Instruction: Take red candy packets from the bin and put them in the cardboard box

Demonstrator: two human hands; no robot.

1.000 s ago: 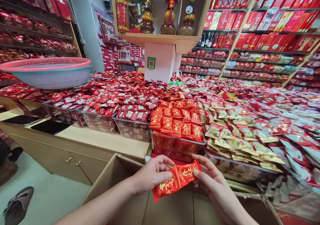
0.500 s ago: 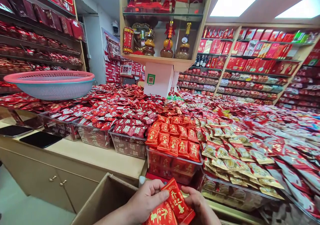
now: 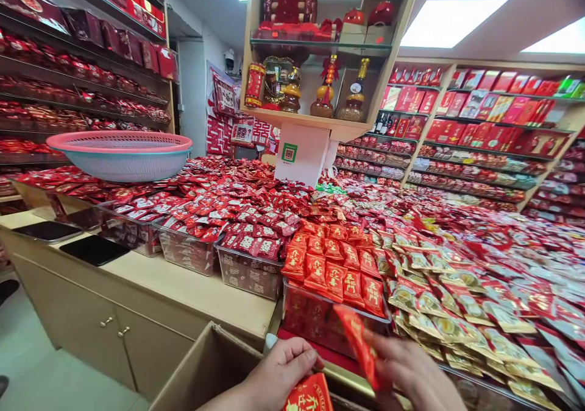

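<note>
My left hand point(image 3: 281, 368) is closed around a shiny red packet with gold characters point(image 3: 311, 395), low in the middle of the view; whether more packets lie under it is hidden. To its right, my right hand point(image 3: 411, 368), smeared by motion, grips another red packet point(image 3: 359, 345) by one side, tilted and seen nearly edge-on. That packet's upper end is in front of a clear plastic bin point(image 3: 315, 319). Rows of similar red packets point(image 3: 336, 277) fill and top the bin. Below my left hand stands an open cardboard box point(image 3: 192, 368), its inside mostly out of sight.
Clear bins of maroon packets point(image 3: 253, 240) line the counter at left, beside two black flat devices point(image 3: 94, 249). A pink and blue basket point(image 3: 125, 161) stands behind them. Gold-and-red packets point(image 3: 425, 301) heap up at right. A display cabinet point(image 3: 315, 115) overhangs the middle.
My right hand has moved right, away from my left hand, carrying one red packet. Earlier both hands held the packets together. The camera view has shifted slightly to the left.
</note>
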